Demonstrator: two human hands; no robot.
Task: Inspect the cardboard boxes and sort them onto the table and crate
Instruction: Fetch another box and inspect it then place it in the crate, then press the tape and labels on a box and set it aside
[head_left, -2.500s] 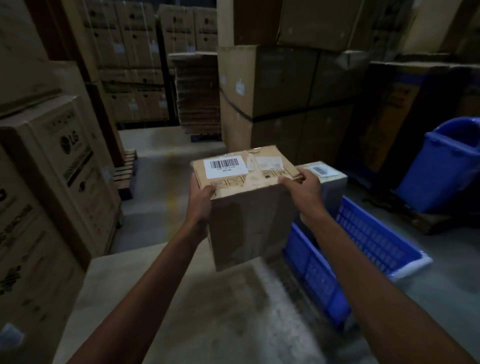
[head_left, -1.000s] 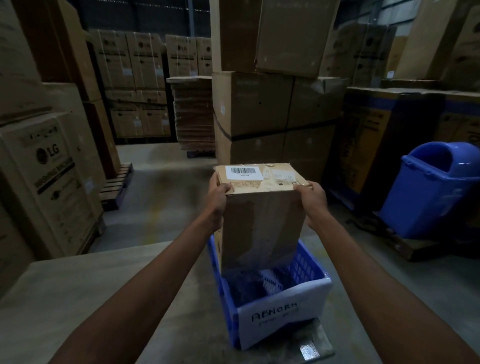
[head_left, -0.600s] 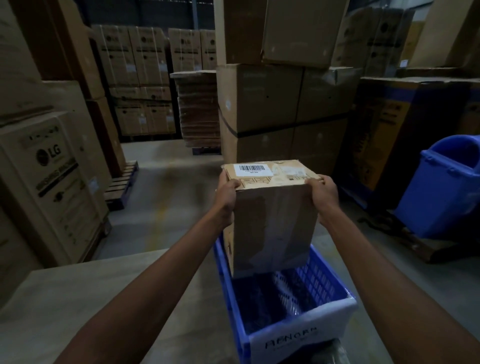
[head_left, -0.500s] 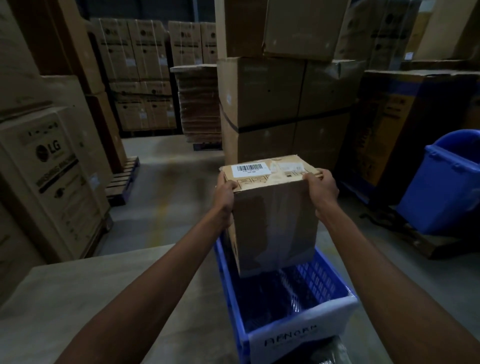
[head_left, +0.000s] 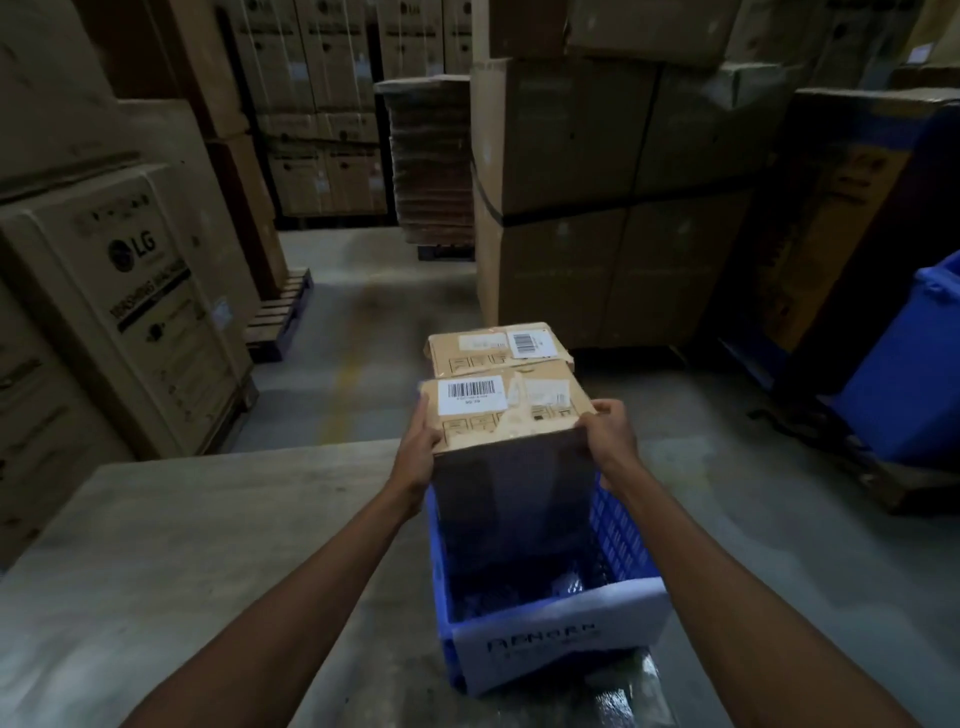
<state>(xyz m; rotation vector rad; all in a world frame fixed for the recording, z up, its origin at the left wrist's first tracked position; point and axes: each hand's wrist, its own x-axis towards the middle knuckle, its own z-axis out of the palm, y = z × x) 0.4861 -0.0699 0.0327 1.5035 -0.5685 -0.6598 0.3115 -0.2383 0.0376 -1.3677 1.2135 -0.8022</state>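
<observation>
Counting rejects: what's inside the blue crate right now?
A cardboard box reaches down into the blue crate; a second box shows behind it, base hidden. Whatever lies under them is covered.

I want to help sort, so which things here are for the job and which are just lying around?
For the job: held box, left hand and right hand gripping it, second box behind it, blue crate, table.

Just lying around: LG carton, blue bin, pallet, stacked cartons.
</observation>
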